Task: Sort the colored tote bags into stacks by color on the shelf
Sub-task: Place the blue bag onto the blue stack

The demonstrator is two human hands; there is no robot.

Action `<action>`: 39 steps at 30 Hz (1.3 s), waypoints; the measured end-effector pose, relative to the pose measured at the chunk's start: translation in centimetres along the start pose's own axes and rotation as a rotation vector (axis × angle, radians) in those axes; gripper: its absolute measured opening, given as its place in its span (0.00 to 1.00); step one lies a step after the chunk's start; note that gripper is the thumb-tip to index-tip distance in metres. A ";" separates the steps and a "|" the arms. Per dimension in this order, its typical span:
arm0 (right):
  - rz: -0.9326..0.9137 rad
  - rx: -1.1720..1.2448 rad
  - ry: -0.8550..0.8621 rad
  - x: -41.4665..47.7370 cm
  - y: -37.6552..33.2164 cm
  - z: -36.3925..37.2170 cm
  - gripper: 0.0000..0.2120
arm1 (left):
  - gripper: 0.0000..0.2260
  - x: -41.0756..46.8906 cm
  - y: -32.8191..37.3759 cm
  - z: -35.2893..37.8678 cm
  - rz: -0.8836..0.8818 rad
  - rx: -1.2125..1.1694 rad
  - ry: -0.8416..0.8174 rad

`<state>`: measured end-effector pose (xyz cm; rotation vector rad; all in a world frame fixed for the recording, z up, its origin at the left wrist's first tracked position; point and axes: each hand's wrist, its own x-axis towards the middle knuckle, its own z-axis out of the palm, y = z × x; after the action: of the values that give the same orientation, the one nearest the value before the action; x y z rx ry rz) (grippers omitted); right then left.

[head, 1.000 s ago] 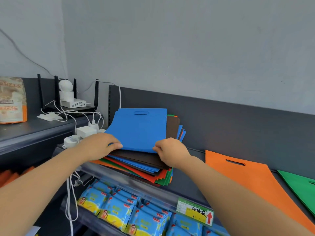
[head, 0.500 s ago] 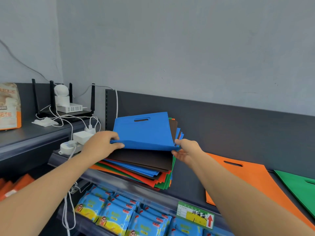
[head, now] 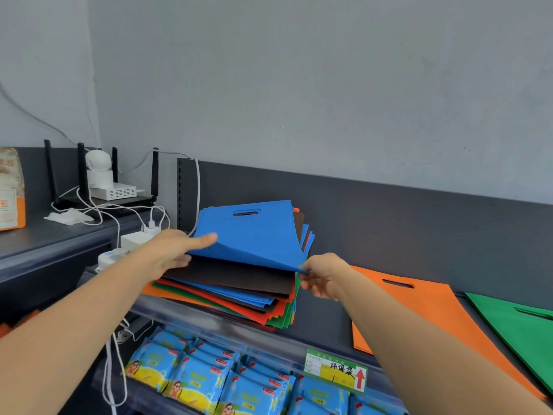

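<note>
A mixed stack of tote bags (head: 239, 298) in brown, blue, red, orange and green lies on the dark shelf (head: 323, 322). The top blue tote bag (head: 254, 235) is lifted at its near edge, with the brown bag bare beneath it. My left hand (head: 176, 250) pinches the blue bag's near left corner. My right hand (head: 323, 277) pinches its near right corner. Further right on the shelf an orange tote bag (head: 419, 313) lies flat, and a green tote bag (head: 520, 327) lies beside it.
A router with black antennas (head: 104, 187), a white camera, chargers and white cables (head: 131, 235) crowd the left shelf. An orange packet (head: 10, 190) stands at the far left. Blue snack packs (head: 209, 381) fill the lower shelf behind a price tag (head: 335, 369).
The blue bag's near edge has risen off the stack. My right hand slid from the bag's front edge out to its right corner.
</note>
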<state>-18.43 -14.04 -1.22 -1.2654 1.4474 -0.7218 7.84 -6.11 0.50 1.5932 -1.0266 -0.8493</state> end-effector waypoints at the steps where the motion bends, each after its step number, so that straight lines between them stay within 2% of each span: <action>1: -0.033 -0.037 0.025 0.0 0.1 -0.1 0.03 | 0.25 -0.3 0.5 0.4 -0.008 -0.120 -0.041; 3: -0.074 -0.092 0.074 -0.3 0.2 -0.4 0.05 | 0.13 -0.8 1.4 1.3 -0.025 -0.288 -0.025; 6: -0.169 -0.148 0.116 -0.8 0.7 -0.9 0.07 | 0.11 -0.3 1.2 1.7 -0.090 -0.386 0.048; 8: -0.248 -0.177 0.145 -1.2 1.2 -1.3 0.09 | 0.14 0.8 0.6 1.9 -0.162 -0.320 0.013; 10: -0.316 -0.185 0.205 -1.6 1.7 -1.9 0.09 | 0.14 1.2 0.6 2.9 -0.173 -0.185 0.004; 14: -0.404 -0.195 0.340 -2.7 3.0 -3.8 0.07 | 0.08 1.4 1.8 6.6 0.000 0.086 -0.017; 18: -0.396 -0.215 0.464 -4.3 4.8 -7.3 0.12 | 0.06 -0.1 2.7 11.2 0.219 0.197 -0.084; 21: -0.393 -0.220 0.567 -6.2 6.2 -10.5 0.13 | 0.04 -1.4 3.5 14.8 0.320 0.225 -0.103; 28: -0.330 -0.318 0.794 -11.9 10.4 -19.8 0.14 | 0.07 -5.9 5.5 25.1 0.410 0.265 -0.249; 32: -0.277 -0.355 0.867 -15.5 13.5 -25.7 0.14 | 0.07 -9.5 6.7 31.7 0.442 0.315 -0.330; 39: -0.191 -0.400 0.952 -22.0 19.0 -36.3 0.14 | 0.05 -16.9 8.2 43.5 0.539 0.341 -0.367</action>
<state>-60.82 5.15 -1.42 -1.4453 2.3404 -1.3189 -39.49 -7.66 -1.24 1.3435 -1.8420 -0.6197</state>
